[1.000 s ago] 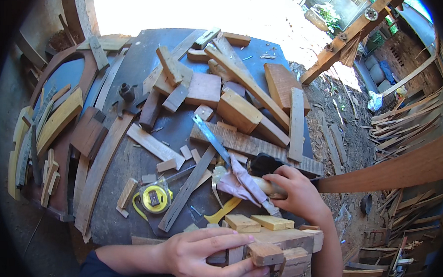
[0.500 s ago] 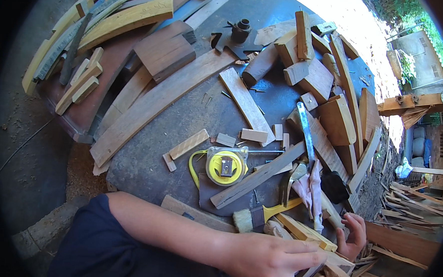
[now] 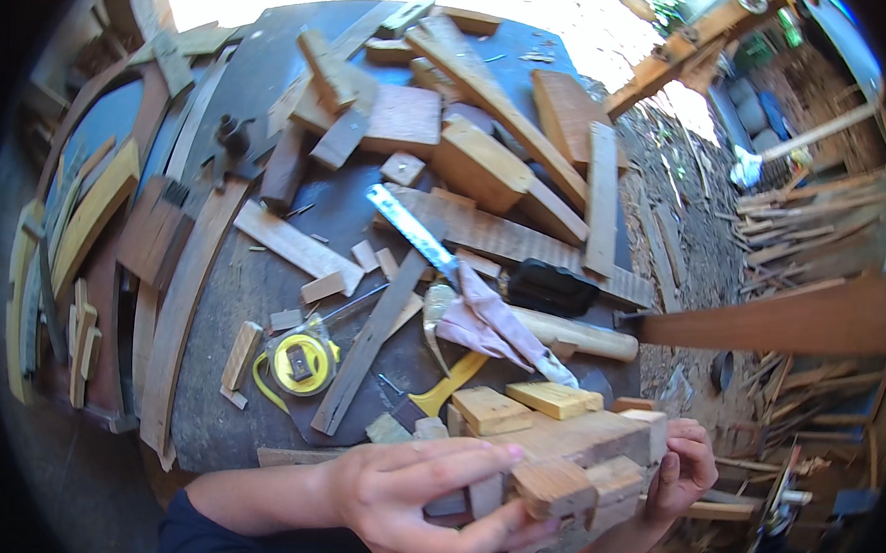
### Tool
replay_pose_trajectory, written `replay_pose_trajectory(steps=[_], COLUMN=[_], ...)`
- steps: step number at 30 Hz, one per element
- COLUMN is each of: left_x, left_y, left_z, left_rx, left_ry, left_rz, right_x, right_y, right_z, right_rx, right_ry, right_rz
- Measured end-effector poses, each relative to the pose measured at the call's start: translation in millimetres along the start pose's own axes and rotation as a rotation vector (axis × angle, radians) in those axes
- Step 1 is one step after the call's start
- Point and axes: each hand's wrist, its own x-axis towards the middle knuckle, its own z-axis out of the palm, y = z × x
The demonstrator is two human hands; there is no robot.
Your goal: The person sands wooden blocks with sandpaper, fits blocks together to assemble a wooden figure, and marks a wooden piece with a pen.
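My left hand [image 3: 431, 496] reaches in from the lower left, its thumb and fingers closed round a small wooden block [image 3: 555, 491] at the near side of a larger piece. That larger piece is a thick wooden block [image 3: 585, 436] with smaller blocks against it, low at the near edge of the table. At its right end, my right hand [image 3: 686, 468] has its fingers curled against the wood. Two pale yellowish wood pieces [image 3: 554, 399] lie along the block's far side; whether they are joined to it I cannot tell. A paintbrush with a yellow handle [image 3: 447, 385] lies just beyond.
A yellow tape measure [image 3: 301, 362] lies left of centre. Near the middle are a pink cloth [image 3: 491, 324], a metal strip [image 3: 412, 232] and a black case-like object [image 3: 551, 287]. Wood blocks [image 3: 484, 164] crowd the far side. A broad board [image 3: 771, 319] juts out at the right.
The view has swung to the right, so the table's things appear shifted left. The thick wooden block shows more fully between my hands, and both hands stay on the wood.
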Motion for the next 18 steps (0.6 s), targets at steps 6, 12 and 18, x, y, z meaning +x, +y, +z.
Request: replay_pose_trajectory(steps=[6,12,18], left_x=[5,13,11], left_y=[2,6,10], left_z=[-3,-19,-18], left_rx=[0.133,0.379,0.502], left_ry=[-0.108,-0.285,-0.356], left_rz=[0.065,0.196,0.364], right_x=[-47,-81,-100], right_y=[-18,-34,-35], right_z=[-26,-27,-25], right_rx=[0.075,0.142,0.139], right_ry=[0.058,0.147,0.131], right_rz=[0.047,0.148,0.168])
